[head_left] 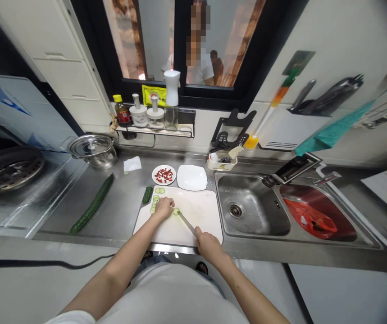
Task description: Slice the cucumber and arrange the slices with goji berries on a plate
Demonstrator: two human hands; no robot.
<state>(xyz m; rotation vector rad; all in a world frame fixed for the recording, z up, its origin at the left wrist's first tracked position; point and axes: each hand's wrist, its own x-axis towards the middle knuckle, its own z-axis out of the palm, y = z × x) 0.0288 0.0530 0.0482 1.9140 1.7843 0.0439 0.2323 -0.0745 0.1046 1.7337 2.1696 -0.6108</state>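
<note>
My right hand (pixel 208 245) grips a knife (pixel 188 224) by its handle. The blade points up and left across the white cutting board (pixel 193 202), and its tip meets a round cucumber slice (pixel 176 211). Just left of that slice, my left hand (pixel 164 208) rests low over the board with its fingers curled together; what they hold, if anything, is hidden. Several pale green cucumber slices (pixel 160 191) lie along the board's left side, partly covered by this hand. A short dark green cucumber piece (pixel 147 195) sits at the upper left corner of the board.
A whole cucumber (pixel 92 204) lies on the steel counter to the left. Behind the board stand a plate of chopped red pieces (pixel 164 175) and a white square plate (pixel 192 177). A lidded pot (pixel 93 150) is further left; a double sink (pixel 252 204) adjoins on the right.
</note>
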